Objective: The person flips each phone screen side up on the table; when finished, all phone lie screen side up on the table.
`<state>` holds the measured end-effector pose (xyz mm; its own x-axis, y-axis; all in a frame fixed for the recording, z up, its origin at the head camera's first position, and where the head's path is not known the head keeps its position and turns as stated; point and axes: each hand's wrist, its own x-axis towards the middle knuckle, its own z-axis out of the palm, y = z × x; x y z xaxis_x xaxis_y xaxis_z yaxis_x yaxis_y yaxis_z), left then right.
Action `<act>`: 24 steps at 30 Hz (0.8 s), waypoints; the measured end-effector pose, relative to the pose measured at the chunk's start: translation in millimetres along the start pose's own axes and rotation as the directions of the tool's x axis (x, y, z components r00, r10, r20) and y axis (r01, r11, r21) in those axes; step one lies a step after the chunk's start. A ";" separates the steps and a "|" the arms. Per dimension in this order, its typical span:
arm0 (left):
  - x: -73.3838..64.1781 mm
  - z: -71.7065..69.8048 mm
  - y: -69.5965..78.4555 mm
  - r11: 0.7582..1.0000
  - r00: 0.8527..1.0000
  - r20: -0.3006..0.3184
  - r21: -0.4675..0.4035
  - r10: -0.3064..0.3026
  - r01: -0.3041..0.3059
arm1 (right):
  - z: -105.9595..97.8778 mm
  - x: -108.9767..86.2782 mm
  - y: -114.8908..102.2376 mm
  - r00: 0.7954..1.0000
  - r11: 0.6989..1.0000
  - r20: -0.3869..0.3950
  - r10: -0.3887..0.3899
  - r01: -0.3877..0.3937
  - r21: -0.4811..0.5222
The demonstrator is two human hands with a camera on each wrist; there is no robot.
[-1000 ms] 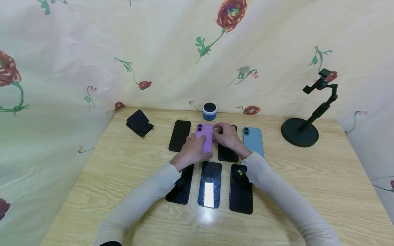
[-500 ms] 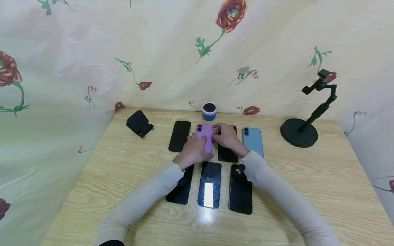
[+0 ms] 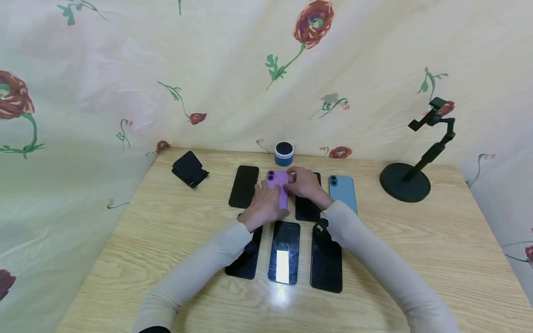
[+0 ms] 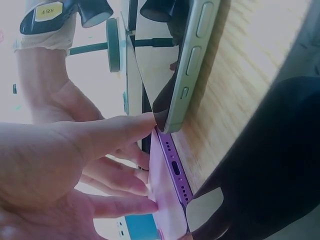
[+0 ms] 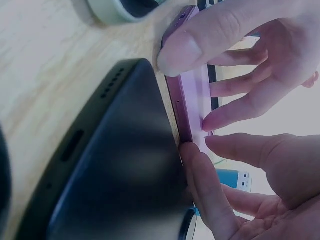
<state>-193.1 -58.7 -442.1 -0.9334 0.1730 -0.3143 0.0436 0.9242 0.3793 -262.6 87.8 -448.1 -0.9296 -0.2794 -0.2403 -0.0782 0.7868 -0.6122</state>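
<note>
The purple phone [image 3: 280, 180], camera side up, is touched by the spread left hand [image 3: 265, 202] and pinched at its edge by the right hand [image 3: 305, 183], whose thumb has shifted inward.

The wood-grain table [image 3: 125, 263] bears 7 smartphones [image 3: 284, 245], a speaker [image 3: 284, 156] behind the purple smartphone [image 3: 276, 178], a folded stand [image 3: 189, 168] left, a jointed stand [image 3: 405, 184] right.

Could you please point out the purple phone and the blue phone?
Purple phone [image 3: 280, 179]: head view, on the upper back cover.
Blue phone [image 3: 343, 188]: head view, on the back cover.
</note>
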 end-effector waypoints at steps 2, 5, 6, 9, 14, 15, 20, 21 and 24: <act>1.0 0.1 1.1 1.000 1.000 -0.005 0.022 0.004 -0.004 | -0.7 1.2 -0.5 1.000 1.000 0.000 -0.002 0.002 -0.014; 2.4 -0.4 2.4 0.999 1.000 -0.012 0.041 0.009 -0.008 | -1.1 3.2 -1.2 1.000 1.000 0.001 -0.004 0.004 -0.029; 2.6 -0.6 2.9 0.999 1.000 -0.015 0.044 0.011 -0.010 | -1.2 3.9 -1.2 1.000 0.999 -0.001 -0.003 0.003 -0.035; 3.1 -1.2 3.8 0.999 1.000 -0.020 0.044 0.013 -0.012 | -1.4 5.6 -1.1 1.000 0.999 -0.001 0.000 0.000 -0.035; 4.6 -1.0 3.7 0.998 0.999 -0.027 0.059 0.024 -0.023 | -1.3 5.8 -0.6 1.000 1.000 0.001 0.013 -0.013 0.001; 4.8 -0.7 3.4 0.998 0.999 -0.029 0.060 0.031 -0.029 | -1.0 5.7 -0.1 1.000 1.000 0.002 0.015 -0.015 0.008; 5.6 1.4 1.2 0.996 0.997 -0.039 0.067 0.059 -0.056 | 1.4 4.7 2.8 1.000 0.999 -0.006 0.012 -0.012 0.031; 5.3 1.5 0.9 0.996 0.997 -0.040 0.065 0.060 -0.057 | 1.8 4.2 2.9 1.000 0.999 -0.005 0.011 -0.011 0.034; 4.2 1.2 0.2 0.997 0.997 -0.039 0.053 0.059 -0.057 | 2.4 2.4 2.8 1.000 0.999 -0.003 0.016 -0.016 0.049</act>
<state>-196.6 -57.4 -444.4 -0.9424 0.2139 -0.2572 0.1154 0.9295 0.3503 -264.2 88.0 -452.2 -0.9318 -0.2648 -0.2481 -0.0452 0.7630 -0.6448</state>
